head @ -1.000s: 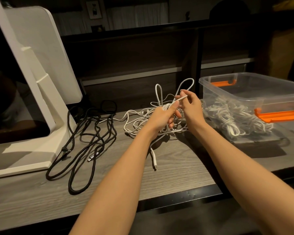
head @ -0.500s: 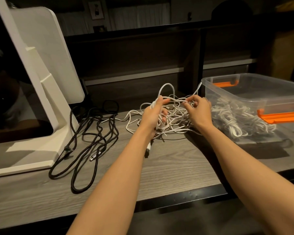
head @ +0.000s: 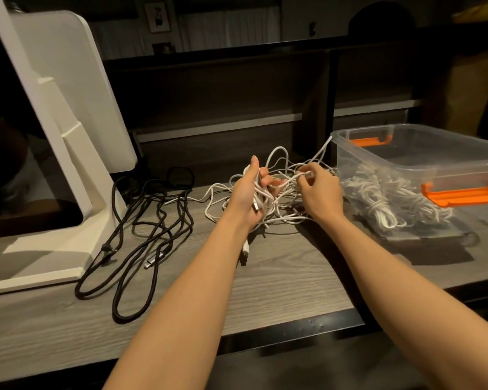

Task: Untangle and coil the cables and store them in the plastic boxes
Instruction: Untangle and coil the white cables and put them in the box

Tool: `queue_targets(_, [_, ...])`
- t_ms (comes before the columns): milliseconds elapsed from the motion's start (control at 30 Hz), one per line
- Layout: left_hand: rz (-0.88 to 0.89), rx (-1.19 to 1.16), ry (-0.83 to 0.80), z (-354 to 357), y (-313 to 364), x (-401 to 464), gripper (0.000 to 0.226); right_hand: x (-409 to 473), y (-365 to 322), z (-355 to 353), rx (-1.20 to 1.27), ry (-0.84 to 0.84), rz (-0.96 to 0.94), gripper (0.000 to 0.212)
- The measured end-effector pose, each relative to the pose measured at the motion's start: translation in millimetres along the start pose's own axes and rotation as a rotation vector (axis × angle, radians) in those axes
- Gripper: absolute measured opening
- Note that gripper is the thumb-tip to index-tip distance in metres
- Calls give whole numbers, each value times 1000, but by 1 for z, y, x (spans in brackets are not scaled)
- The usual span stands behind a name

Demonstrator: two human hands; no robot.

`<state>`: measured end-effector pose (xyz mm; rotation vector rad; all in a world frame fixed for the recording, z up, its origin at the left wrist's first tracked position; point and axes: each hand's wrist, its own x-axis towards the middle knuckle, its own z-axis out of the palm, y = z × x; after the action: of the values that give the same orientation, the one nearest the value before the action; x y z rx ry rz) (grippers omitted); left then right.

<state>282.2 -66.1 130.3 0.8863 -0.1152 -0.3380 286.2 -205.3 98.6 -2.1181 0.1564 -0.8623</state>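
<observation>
Grey wooden desk (head: 279, 280): the left hand (head: 247, 192) grips a tangle of white cables (head: 276, 198) lifted just above it, while the right hand (head: 320, 190) pinches one strand. Black cables (head: 141, 235) lie left; a clear plastic box (head: 423, 153) holding coiled white cables sits right.

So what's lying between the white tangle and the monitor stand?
Head view: loose black cables on the desk, between the stand and the white tangle.

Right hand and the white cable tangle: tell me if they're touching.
Touching. The head view shows the right hand pinching a strand of the white cable tangle between its fingertips, with no gap.
</observation>
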Motion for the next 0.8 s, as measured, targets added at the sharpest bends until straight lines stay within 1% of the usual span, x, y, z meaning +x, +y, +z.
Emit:
queue_targets(100, [-30, -55, 24, 2, -1, 2, 46, -1, -5, 1, 231, 62, -54, 5])
queue_targets(233, [-3, -90, 44, 0, 0, 5, 49, -2, -11, 1, 371, 51, -203, 9])
queue_targets(367, [38, -91, 42, 0, 1, 6, 49, 0, -9, 2, 441, 9, -207, 12])
queue_targets(433, [45, -65, 43, -1, 1, 7, 47, 1, -7, 0, 425, -21, -214, 11])
queue_targets(500, [53, -33, 38, -3, -1, 7, 44, 2, -3, -2, 342, -80, -212, 8])
queue_targets(567, [68, -6, 36, -3, -1, 7, 41, 2, 0, -1, 228, -191, -161, 17])
queue_targets(633, [80, -23, 54, -4, -1, 7, 37, 2, 3, 1, 166, -233, -114, 24])
queue_targets(700, [79, -55, 79, -6, 0, 8, 36, 2, 3, 3, 145, -175, -105, 21])
queue_targets(800, [77, 14, 108, -9, 2, 10, 40, 2, 1, 3, 156, -53, -179, 5])
